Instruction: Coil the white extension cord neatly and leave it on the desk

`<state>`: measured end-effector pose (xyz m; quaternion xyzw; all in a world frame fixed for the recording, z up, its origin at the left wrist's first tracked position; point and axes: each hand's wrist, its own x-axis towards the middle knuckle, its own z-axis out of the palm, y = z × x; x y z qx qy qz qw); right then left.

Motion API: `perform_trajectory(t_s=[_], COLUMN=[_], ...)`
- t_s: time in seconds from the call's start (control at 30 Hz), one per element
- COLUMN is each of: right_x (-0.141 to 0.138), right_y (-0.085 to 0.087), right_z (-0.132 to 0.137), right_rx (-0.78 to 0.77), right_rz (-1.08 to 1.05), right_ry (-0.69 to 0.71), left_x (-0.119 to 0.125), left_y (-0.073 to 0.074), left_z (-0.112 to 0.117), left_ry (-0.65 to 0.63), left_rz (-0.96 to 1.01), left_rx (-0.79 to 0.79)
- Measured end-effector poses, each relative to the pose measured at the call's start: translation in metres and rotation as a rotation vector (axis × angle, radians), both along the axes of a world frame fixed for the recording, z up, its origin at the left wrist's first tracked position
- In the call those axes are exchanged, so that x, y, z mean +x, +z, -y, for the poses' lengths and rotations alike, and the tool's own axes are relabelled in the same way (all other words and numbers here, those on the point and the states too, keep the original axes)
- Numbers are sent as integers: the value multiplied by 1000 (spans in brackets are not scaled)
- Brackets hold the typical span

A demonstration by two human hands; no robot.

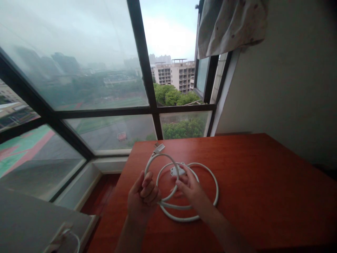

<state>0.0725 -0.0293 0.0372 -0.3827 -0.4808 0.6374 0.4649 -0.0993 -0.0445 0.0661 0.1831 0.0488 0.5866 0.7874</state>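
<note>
A white power cord (pixel 216 186) lies in loose loops on the reddish-brown table. My left hand (pixel 144 193) is closed around the cord near its plug end, and the white plug (pixel 159 148) sticks up beyond the fist. One loop rises off the table between both hands. My right hand (pixel 189 184) pinches the right side of that raised loop between thumb and fingers. Just behind the right fingertips sits a white block (pixel 177 171), perhaps a power strip or socket end, partly hidden by the cord and fingers.
The wooden table (pixel 258 182) reaches a wall (pixel 279 77) on the right. Dark-framed windows (pixel 155 110) stand behind it, one pane open, with a spotted curtain (pixel 231 28) above. At lower left, a wall socket (pixel 61 235) has a white cable plugged in.
</note>
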Motion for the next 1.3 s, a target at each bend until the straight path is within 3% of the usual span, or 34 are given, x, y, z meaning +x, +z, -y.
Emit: perform_trajectory(t_s=[0.07,0.27,0.4,0.53,0.67,0.8,0.9,1.07,1.17,1.3], right_x=[-5,-2,2,1,-4,-4,-3,-4,8,44], right_y=[-1,-10,-3,23,49,63,68,64,51,15], right_z=[-8,-22,-26,-35,-51,-68,-74,-75,-76,-70], right_rx=[-14,168,505,876,1172,1323,1361,1349,1183,729], right_rz=[0,194,588,796,945,1115,1170,1073,887,833], right_ry=[-29,-21,-154,-249,-119,216,364,340,130,-312], left_x=[3,-2,-9,-8,-2,0,-1,-1,-7,-23], left_y=[-3,-2,1,2,4,9,15,16,13,16], left_z=[1,3,2,-2,-5,-7,-8,-10,-9,-5], left_ry=[-13,7,-53,-163,-303,-348,-329,-238,-146,-29], left_rz=[-40,-148,-138,-164,-242,-326,-456,-559,-487,-406], left_rx=[-1,-44,-71,-75,-96,-124,-151,-183,-193,-185])
